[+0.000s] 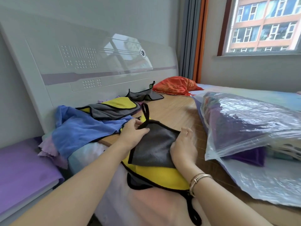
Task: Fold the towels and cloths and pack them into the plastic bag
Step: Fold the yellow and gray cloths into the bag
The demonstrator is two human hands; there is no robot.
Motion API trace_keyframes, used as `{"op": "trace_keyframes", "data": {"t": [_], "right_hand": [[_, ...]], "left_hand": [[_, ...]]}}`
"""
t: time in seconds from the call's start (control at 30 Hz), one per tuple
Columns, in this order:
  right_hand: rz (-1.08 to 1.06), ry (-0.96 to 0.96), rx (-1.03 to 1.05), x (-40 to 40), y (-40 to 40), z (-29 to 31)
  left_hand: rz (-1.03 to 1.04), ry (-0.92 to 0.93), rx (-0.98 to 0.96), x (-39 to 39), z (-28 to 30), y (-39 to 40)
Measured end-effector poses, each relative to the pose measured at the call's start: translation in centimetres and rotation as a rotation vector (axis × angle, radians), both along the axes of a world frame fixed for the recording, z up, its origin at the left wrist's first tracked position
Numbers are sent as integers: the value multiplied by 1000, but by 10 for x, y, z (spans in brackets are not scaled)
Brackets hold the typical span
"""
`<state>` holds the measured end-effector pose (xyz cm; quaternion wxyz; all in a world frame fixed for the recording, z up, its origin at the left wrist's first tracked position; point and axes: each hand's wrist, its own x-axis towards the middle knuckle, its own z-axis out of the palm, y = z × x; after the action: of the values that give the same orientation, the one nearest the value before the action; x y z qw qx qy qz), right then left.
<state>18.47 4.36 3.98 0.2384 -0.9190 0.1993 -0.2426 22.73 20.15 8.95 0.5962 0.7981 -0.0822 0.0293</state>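
Note:
A dark grey cloth (154, 147) with black trim and a black hanging loop (145, 115) lies folded on a yellow cloth (156, 176) in front of me. My left hand (132, 134) pinches the grey cloth's far corner at the base of the loop. My right hand (183, 149) rests on the cloth's right edge, fingers loosely bent. A clear plastic bag (254, 126) with folded purple towels inside lies to the right. A blue towel (83, 129) and yellow-and-grey cloths (114, 106) are heaped to the left.
Another grey cloth (145, 95) and an orange pillow (175, 86) lie further back by the white headboard (91, 62). A purple mat (21, 170) is at the left. A second flat plastic bag (267, 181) lies under the full one.

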Motion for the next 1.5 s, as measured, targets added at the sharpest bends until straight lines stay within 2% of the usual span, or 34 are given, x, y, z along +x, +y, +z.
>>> {"op": "trace_keyframes", "data": {"t": [0.07, 0.27, 0.37, 0.43, 0.53, 0.67, 0.73, 0.83, 0.97, 1.07, 1.13, 1.2, 1.33, 1.37, 1.4, 1.47, 1.5], "right_hand": [[133, -60, 9, -17, 6, 15], [518, -351, 389, -93, 1, 84], [637, -264, 538, -137, -14, 106], [639, -200, 520, -166, -27, 112], [578, -186, 413, -210, -48, 111], [369, -165, 32, -254, -87, 99], [263, -150, -63, -262, -114, 89], [155, -131, -65, -260, -157, 70], [140, -69, 82, -228, -199, 44], [146, 38, 11, -193, -219, 29], [61, 54, -104, -171, -232, 28], [-124, 27, -272, -153, -251, 32], [-545, 181, -868, -137, -279, 39], [-592, 130, -917, -138, -284, 42], [-604, 139, -927, -136, -291, 43], [-490, 250, -835, -118, -305, 30], [-449, 216, -714, -111, -309, 23]], "left_hand": [[-109, -24, -70, -23, 21, -3], [-294, -83, -206, -99, 81, -5], [-370, -44, -279, -134, 93, -3], [-406, -36, -263, -157, 94, -7], [-414, -11, -214, -186, 87, -27], [-427, 2, -196, -207, 63, -70], [-424, 1, -179, -207, 43, -98], [-459, -55, -93, -213, 13, -138], [-446, -79, -52, -203, -30, -180], [-377, -89, -18, -192, -51, -202], [-347, -107, 36, -195, -49, -211], [-338, -131, 98, -192, -51, -223], [-381, -130, 200, -175, -61, -256], [-393, -109, 241, -172, -65, -265], [-408, -110, 296, -170, -70, -272], [-410, -176, 481, -170, -78, -283], [-393, -231, 604, -170, -81, -288]]}}
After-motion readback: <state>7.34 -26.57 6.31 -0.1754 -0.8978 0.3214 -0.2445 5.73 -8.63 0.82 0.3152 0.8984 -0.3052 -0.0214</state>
